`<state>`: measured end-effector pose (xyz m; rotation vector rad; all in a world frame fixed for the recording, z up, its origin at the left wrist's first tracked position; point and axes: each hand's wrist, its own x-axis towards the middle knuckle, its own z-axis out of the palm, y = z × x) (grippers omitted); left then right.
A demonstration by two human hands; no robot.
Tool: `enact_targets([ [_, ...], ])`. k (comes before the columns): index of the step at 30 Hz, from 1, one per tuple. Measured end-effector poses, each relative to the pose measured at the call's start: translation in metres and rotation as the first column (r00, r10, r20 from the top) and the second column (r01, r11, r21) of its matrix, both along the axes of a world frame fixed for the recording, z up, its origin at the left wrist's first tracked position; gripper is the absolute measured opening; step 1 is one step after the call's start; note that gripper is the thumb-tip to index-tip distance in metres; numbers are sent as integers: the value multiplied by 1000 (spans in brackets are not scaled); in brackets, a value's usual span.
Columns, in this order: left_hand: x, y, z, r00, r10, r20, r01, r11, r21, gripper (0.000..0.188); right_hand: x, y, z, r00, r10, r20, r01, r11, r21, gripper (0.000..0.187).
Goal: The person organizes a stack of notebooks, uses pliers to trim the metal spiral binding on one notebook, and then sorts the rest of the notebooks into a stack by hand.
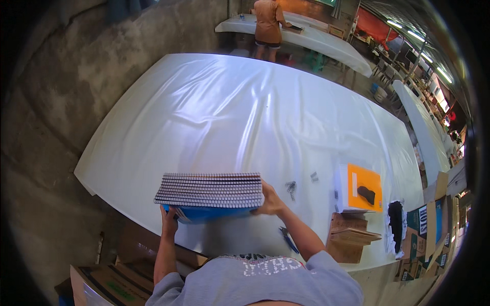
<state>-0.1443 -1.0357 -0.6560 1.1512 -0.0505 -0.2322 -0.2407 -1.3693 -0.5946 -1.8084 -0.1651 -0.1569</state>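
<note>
Both hands hold a thick stack of spiral notebooks (209, 190) above the near side of the white-covered table (245, 127). Their wire bindings face up and away, and a blue cover shows on the near side. My left hand (169, 218) grips the stack's lower left end, its fingers partly hidden beneath. At the right end, my right hand (269, 201) is closed round the edge. Pliers (288, 239) with dark handles lie near my right forearm. Several loose wire coils (291, 188) are scattered right of the stack.
An orange-covered stack (375, 181) with a dark object (366, 194) on it stands at right, behind a wooden stand (352, 235). Cardboard boxes (431, 232) stand at the right edge; another box (115, 285) is lower left. A person (269, 23) stands at a far table.
</note>
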Motion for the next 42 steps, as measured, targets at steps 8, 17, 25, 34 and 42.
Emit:
enact_targets([
  [8,24,-31,-28,932,-344,116,343,939,31,63,-122,67,-4,904,-427,20,426,904,48,81],
  [17,53,-6,-116,841,-498,212,401,836,374,46,-141,71,-35,918,-351,185,392,879,-273,86],
  [25,46,13,-106,935,-352,-46,323,897,-302,50,-196,22,-24,806,-588,-62,292,487,-824,85],
  [34,35,-1,-75,928,-368,53,370,928,-39,50,-210,14,-75,738,-673,-49,538,631,-559,57],
  [42,38,-20,-61,902,-423,81,411,902,129,50,-160,-63,73,949,-12,315,287,446,-848,47],
])
